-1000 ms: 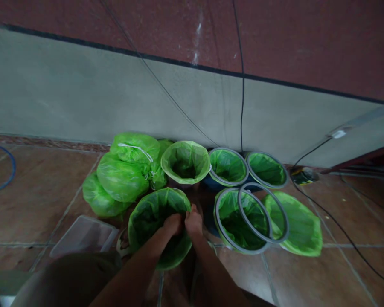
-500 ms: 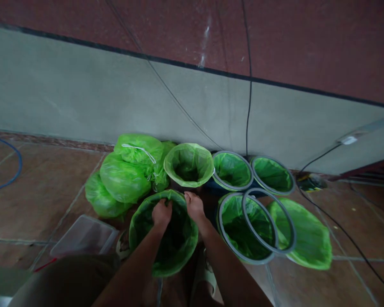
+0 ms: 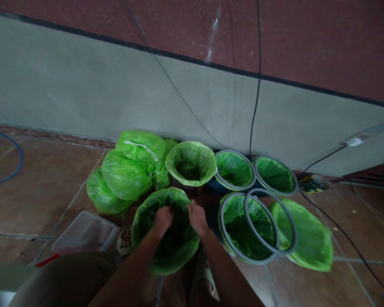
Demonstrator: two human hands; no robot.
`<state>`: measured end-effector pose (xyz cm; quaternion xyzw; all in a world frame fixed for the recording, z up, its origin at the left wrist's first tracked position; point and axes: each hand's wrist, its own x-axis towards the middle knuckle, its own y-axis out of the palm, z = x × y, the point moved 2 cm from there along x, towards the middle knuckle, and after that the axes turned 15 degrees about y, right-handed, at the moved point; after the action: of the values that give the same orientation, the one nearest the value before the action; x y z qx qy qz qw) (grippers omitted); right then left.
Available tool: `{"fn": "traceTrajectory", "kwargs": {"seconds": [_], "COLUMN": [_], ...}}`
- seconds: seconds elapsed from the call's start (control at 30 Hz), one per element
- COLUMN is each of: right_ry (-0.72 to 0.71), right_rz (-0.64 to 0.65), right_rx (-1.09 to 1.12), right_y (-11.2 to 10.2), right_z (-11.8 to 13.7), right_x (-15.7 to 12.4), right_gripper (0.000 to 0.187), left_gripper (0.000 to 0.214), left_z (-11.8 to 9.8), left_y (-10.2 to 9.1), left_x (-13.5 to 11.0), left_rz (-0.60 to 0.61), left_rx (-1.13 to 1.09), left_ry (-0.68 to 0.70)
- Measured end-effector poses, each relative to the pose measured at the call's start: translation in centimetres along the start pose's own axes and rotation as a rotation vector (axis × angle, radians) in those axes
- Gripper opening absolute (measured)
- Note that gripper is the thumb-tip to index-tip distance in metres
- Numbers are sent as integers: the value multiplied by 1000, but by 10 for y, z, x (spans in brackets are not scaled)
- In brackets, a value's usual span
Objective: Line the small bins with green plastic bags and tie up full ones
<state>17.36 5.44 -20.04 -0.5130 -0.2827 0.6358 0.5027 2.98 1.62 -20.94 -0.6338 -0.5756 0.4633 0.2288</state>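
A bin lined with a green plastic bag [image 3: 147, 224] stands on the floor right below me. My left hand [image 3: 162, 219] is closed on the far rim of this bag, reaching over the opening. My right hand [image 3: 197, 218] is closed on the same rim a little to the right. The fingertips of both hands are tucked into the plastic and partly hidden. Behind it stands another bin with a green liner [image 3: 191, 162] folded over its edge.
Three tied-off full green bags [image 3: 124, 172] lie at the left by the wall. Several lined bins with grey ring tops [image 3: 235, 169] stand at the right; one loose grey ring [image 3: 270, 221] leans there. A clear plastic tub [image 3: 85, 232] lies on the tiles. Cables run along the wall.
Both hands moved from the near rim of the bag across to its far rim, spread slightly apart, then settled closer together gripping the plastic. The view shifted a little.
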Motion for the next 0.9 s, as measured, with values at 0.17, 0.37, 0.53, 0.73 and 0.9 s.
{"fn": "traceTrajectory", "kwargs": {"seconds": [0.17,0.37,0.53,0.73,0.9], "right_ry": [146,-35,-161,-179,-168], "right_rz": [-84,-378,-242,-102,-9], "right_rx": [109,389,344,271,132], "right_y": [-2,-31,-38,-17,-4], "right_z": [-22,1,26,19,7], "right_x": [-21,-10,23,30,24], "right_gripper": [38,38,33,33,36], "left_gripper": [39,42,53,34,34], "left_z": [-9,-17,-19,-8,9], "left_y": [-33,-29,-9,3,8], "left_x": [-7,-9,11,30,19], "left_rz": [-218,-197,-127,-51,5], "left_rx": [19,-112,-114,-100,-51], "left_ry": [-62,-181,-231,-177,-155]}}
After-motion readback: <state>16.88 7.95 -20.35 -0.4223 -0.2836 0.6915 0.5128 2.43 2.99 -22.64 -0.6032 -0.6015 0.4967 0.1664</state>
